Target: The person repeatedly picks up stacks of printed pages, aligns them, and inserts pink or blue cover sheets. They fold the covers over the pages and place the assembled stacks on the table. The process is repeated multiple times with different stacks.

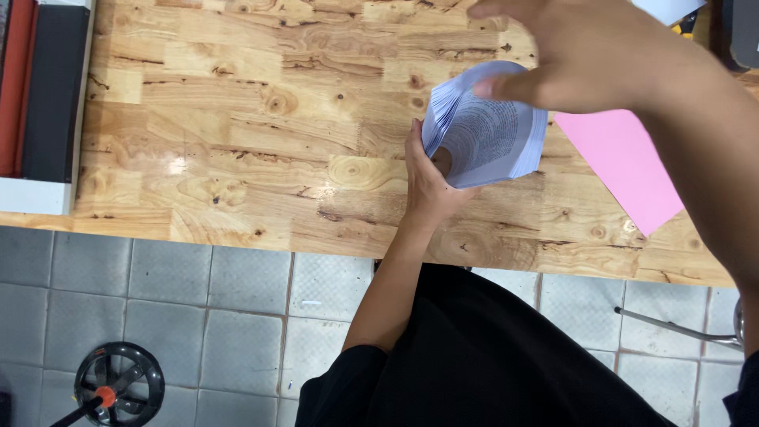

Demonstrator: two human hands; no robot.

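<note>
A: Paper, a thick printed stack (pixel 492 130), is bent into a curve above the wooden table (pixel 237 119). How is it gripped?

B: Its near left edge is clasped by the left hand (pixel 427 178); its far edge is pressed by the right hand (pixel 585 55). A pink sheet (pixel 624 166) is seen just right.

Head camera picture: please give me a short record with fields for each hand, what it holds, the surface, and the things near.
left hand: left hand grips the lower edge of the stack of printed sheets, grip shut
right hand: right hand bends the stack's upper edge over, so the sheets curl and fan
stack state: lifted above the wooden table, curved, text visible on the inner page
near right: pink paper sheet, flat on the table
far left: red and black machine
floor: grey tiles, black wheel
</note>
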